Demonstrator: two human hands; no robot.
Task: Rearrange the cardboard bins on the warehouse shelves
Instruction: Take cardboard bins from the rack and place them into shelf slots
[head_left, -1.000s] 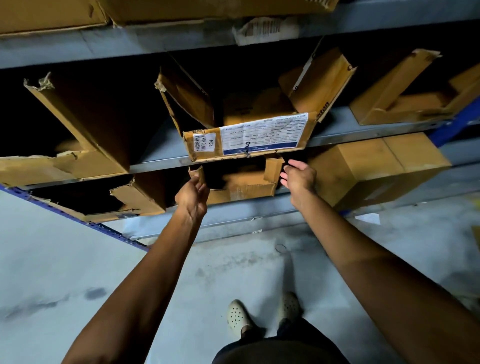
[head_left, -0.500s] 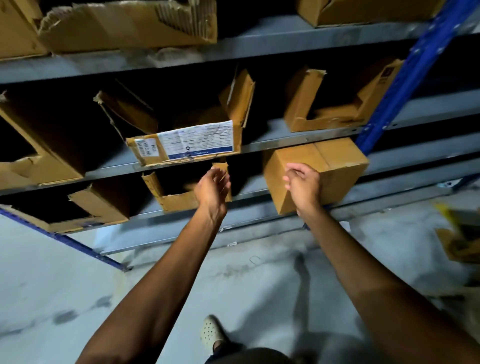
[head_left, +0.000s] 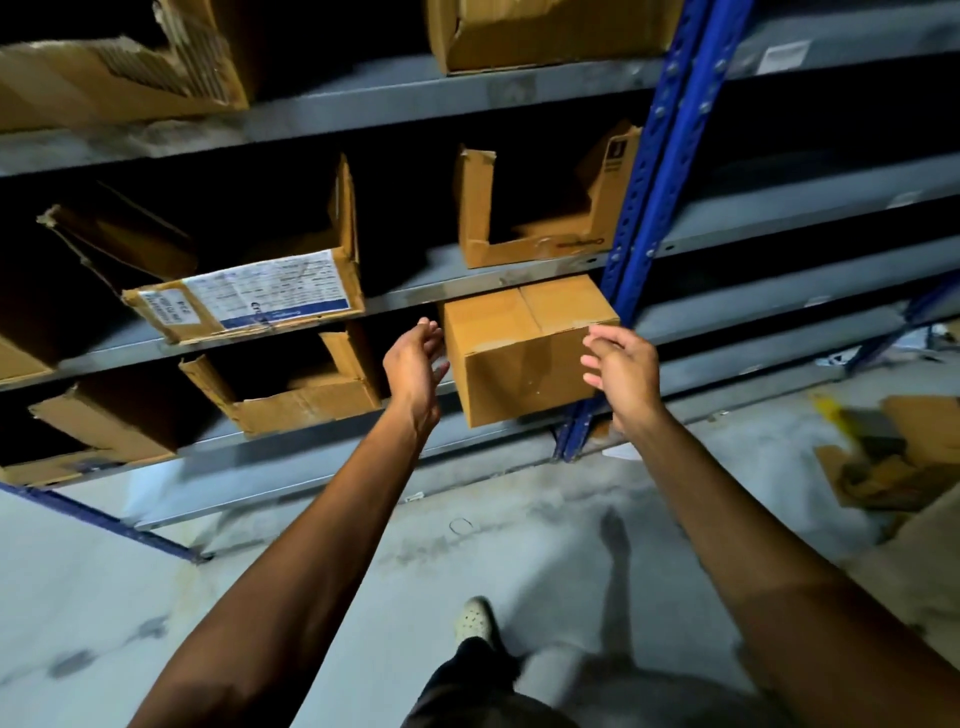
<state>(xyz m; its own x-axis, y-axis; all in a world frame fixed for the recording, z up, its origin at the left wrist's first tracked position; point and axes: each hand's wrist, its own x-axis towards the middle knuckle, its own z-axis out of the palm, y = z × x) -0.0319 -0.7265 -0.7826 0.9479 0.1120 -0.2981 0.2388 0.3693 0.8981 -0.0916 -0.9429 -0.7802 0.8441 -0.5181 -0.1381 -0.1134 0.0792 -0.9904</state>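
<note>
A closed cardboard box (head_left: 519, 353) sits on the lower grey shelf (head_left: 332, 457), sticking out past its front edge, beside the blue upright (head_left: 644, 218). My left hand (head_left: 415, 358) hovers just left of the box, fingers relaxed, holding nothing. My right hand (head_left: 621, 364) is in front of the box's right corner, fingers spread and empty. Left of the box stands a cut-open bin (head_left: 301, 400). Above it a bin with a white label (head_left: 249, 296) hangs over the middle shelf's edge.
Another cut-open bin (head_left: 540, 228) stands on the middle shelf by the blue upright. Torn bins (head_left: 119, 83) fill the top shelf, and more sit at far left (head_left: 104, 431). Loose cardboard scraps (head_left: 893, 457) lie on the concrete floor at right.
Both hands have shifted right, away from the low cut-open bin, to either side of the closed box. The view has swung right as well.
</note>
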